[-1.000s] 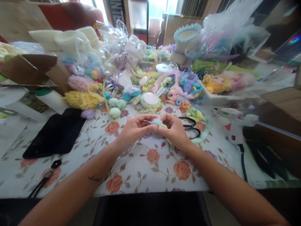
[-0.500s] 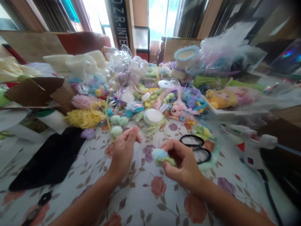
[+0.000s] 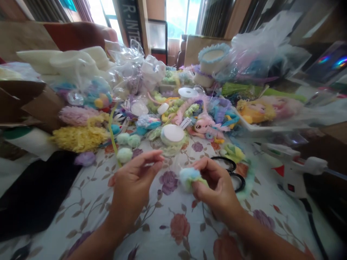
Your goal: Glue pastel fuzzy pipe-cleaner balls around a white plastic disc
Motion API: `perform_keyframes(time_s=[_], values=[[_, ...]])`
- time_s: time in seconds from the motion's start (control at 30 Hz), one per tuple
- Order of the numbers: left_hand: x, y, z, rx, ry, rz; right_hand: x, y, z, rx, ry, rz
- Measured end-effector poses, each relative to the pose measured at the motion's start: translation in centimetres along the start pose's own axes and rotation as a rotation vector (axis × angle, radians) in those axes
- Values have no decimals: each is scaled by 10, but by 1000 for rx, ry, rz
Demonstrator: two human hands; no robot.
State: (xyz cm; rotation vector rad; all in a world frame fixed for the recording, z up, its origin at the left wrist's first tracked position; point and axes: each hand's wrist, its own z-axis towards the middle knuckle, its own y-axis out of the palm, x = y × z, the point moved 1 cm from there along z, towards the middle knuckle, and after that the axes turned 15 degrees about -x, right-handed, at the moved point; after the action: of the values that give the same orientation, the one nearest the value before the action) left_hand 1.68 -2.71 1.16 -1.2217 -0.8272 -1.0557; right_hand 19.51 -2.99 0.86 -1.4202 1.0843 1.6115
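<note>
My right hand (image 3: 214,182) pinches a small fluffy pale-blue and yellow-green pom-pom (image 3: 189,177) between thumb and fingers, above the flowered tablecloth. To its left, my left hand (image 3: 135,180) is raised with thumb and forefinger tips close together in a pinch. Whatever lies between those tips is too fine to make out. Scissors with black handles (image 3: 238,181) lie just behind my right hand, their blades hidden. Beyond my left hand sit several pale-green pom-poms (image 3: 124,155). A white-faced spool (image 3: 174,133) wound with light-green trim lies past both hands.
A white glue gun (image 3: 294,169) rests at the right with its cord running forward. A black sheet (image 3: 40,195) covers the left side. Yellow yarn (image 3: 80,139), a pink doll (image 3: 204,126) and plastic bags (image 3: 260,50) crowd the back. A mint fluffy strip (image 3: 251,184) curves beside the scissors.
My left hand has turned and its thumb and forefinger have loosened from a tighter pinch. My right hand keeps the pom-pom, now tilted to show more green. The camera view has shifted slightly.
</note>
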Motion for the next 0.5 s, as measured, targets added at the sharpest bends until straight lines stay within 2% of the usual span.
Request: perform_keyframes(time_s=[0.07, 0.17, 0.23, 0.3, 0.37, 0.43, 0.5], values=[[3, 0, -1, 28, 161, 120, 0, 1, 1, -15, 17, 40], [7, 10, -10, -216, 589, 278, 5, 2, 0, -101, 16, 75], [7, 17, -17, -367, 777, 302, 10, 2, -1, -189, 34, 117], [5, 18, -23, -403, 806, 309, 12, 0, -4, -271, 76, 206], [2, 15, -25, -375, 767, 347, 10, -3, -8, -341, 99, 324], [-1, 9, -26, -257, 700, 388, 5, -4, -11, -432, 98, 403], [-4, 3, -26, -73, 602, 381, 0, -5, -13, -503, 93, 420]])
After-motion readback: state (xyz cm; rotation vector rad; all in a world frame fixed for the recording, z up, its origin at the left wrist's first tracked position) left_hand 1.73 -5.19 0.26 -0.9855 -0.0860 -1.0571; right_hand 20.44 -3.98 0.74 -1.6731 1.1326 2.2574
